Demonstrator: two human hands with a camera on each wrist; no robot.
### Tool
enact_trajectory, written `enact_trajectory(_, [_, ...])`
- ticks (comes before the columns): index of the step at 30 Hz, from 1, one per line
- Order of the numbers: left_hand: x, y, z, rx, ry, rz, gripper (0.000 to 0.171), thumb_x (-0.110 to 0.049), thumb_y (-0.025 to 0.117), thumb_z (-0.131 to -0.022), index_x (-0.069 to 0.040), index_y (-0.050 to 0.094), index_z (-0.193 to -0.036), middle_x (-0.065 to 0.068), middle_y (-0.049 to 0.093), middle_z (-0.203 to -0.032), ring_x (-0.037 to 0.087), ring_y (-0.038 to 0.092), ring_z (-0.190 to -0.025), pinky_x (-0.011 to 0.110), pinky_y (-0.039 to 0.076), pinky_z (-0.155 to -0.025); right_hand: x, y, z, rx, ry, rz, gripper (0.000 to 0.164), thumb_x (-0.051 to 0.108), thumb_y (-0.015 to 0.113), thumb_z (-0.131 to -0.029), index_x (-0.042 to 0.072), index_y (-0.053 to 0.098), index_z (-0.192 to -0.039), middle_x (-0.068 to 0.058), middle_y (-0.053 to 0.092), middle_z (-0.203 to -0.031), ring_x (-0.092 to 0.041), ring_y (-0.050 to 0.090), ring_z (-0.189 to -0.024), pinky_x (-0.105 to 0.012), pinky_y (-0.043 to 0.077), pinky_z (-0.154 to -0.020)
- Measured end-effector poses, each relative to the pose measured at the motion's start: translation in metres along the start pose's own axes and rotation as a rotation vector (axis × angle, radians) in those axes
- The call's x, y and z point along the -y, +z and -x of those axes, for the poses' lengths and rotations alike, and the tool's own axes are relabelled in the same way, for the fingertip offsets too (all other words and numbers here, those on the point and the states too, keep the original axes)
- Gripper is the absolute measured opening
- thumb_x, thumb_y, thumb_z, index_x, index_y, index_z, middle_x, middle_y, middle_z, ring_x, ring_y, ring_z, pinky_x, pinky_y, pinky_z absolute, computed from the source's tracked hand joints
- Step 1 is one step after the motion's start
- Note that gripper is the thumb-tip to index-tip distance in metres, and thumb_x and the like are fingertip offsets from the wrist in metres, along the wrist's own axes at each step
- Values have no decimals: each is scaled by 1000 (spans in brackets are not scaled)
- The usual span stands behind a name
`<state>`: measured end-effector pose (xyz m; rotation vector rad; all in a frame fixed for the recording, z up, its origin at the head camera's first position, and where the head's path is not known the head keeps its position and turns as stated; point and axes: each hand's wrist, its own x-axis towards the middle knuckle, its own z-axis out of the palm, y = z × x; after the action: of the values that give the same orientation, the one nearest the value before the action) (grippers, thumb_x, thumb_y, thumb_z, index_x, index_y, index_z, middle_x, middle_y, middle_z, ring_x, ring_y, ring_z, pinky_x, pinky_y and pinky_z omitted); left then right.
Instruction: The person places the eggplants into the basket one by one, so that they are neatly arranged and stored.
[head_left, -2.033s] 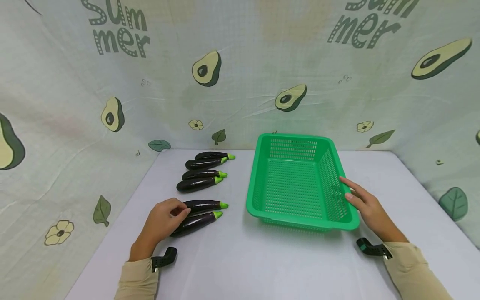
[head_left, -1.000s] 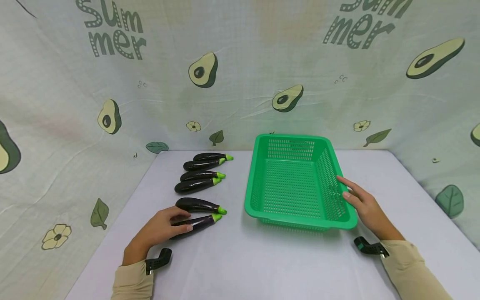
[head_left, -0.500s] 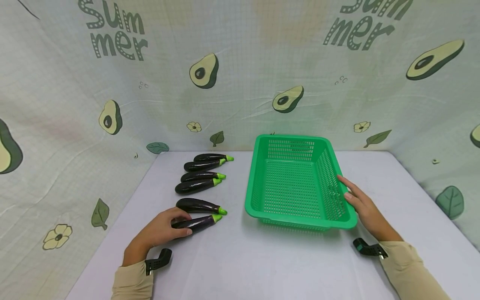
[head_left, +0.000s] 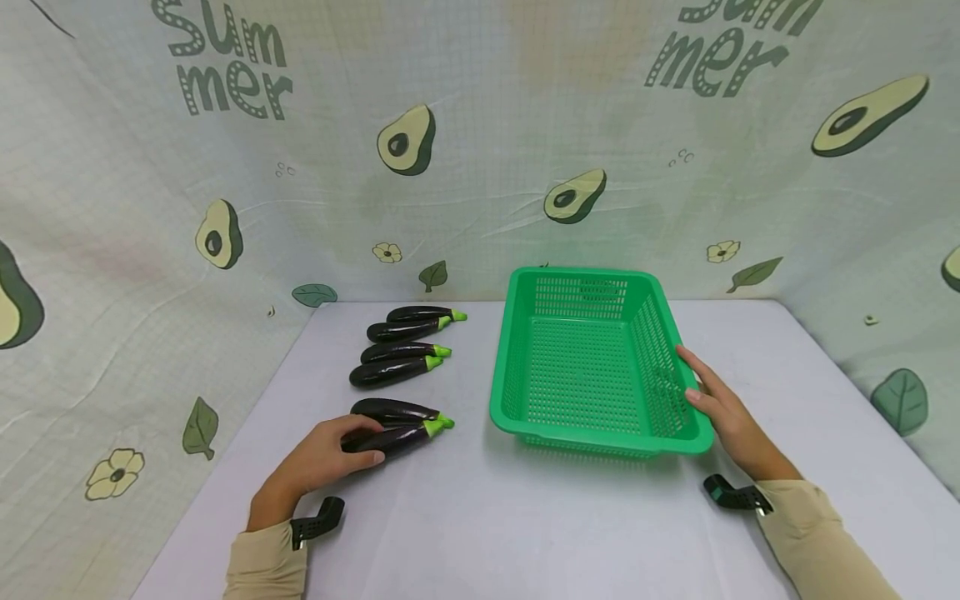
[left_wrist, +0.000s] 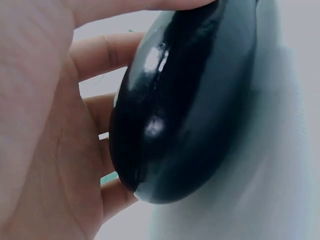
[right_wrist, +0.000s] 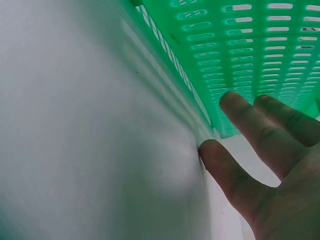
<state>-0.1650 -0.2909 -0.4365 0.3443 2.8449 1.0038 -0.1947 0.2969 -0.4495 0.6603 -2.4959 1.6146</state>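
1. Eggplants, six in three pairs, ranged down the left part of a white table. Behind, largest of all, a hanging pale cloth printed with avocados, leaves and flowers. Readable on it twice: "summer", split as "sum" over "mer", partly dotted, cut by the top edge at the upper right.
2. Next in size, a green slotted basket, right of the eggplants and well apart from them.
3. Beige sleeves on both forearms.
4. Right hand at the basket's right side, thumb and index finger touching the rim, fingers loosely straight.
5. Left hand gripping the nearest eggplant around its blunt end, thumb on the near side; stem end right beside the neighbouring eggplant. Resting on the table or just above it: cannot tell.
6. Smallest, black wrist devices, one per arm, and bright green stems pointing toward the basket.
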Motion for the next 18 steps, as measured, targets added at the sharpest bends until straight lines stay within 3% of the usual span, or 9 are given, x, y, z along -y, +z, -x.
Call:
enact_trajectory(7, [2,3,-1,-20,-14,32,38,-45,81,-82,-28,70,-114,-1,65,-120,20,56,-106,45,45,-92,0,1,-1,-20,7,20,59,13,37,-108,23,15,-163,-14,15,-165,3,35,-129,-10,34,-92])
enact_trajectory(18, [0,8,-5,-120,70,39,39,-44,80,-84,-25,71,-118,-4,66,-120,21,58,-111,50,44,-96,0,-1,-2,-21,14,52,59,14,37,-109,22,15,-163,-27,20,-160,4,43,-122,-12,38,-88])
